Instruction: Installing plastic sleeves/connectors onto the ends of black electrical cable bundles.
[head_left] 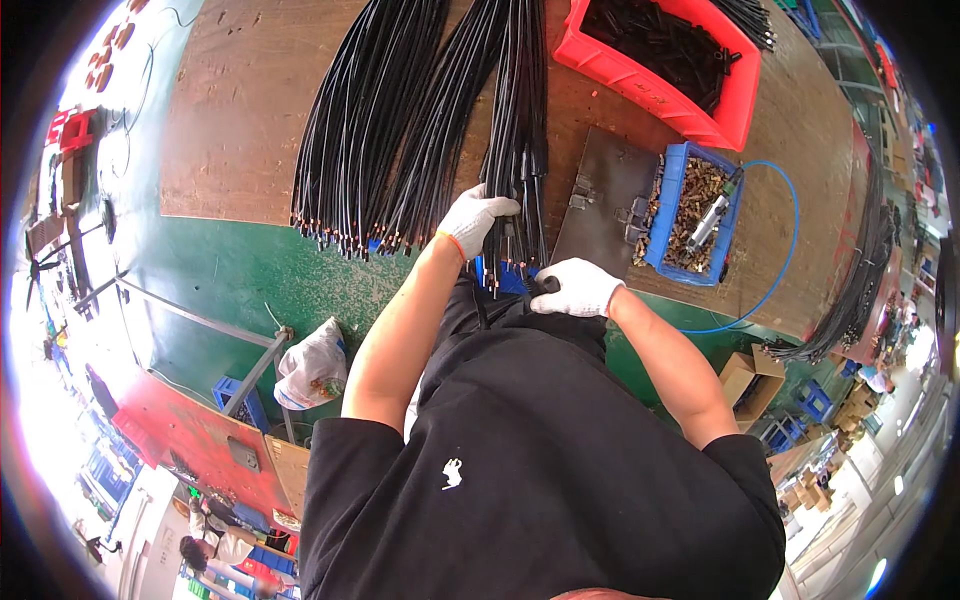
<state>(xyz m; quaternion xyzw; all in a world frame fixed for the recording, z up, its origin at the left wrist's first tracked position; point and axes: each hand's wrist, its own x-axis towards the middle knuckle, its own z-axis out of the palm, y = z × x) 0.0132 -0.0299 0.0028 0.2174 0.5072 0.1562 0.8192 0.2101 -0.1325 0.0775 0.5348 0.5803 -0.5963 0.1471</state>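
Observation:
My left hand, in a white knitted glove, is closed on one or more black cables of the right-hand bundle, close to their hanging ends. Lower and to the right, my gloved right hand curls round a small black piece; its exact shape is partly hidden by the fingers. Two more bundles of black cables, the left bundle and the middle bundle, lie alongside, their copper-coloured tips hanging past the table's near edge.
A red bin of black tubular pieces stands on the wooden table. Nearer is a blue bin of brass-coloured fittings, with a silver air tool and blue hose. A dark metal plate lies beside it.

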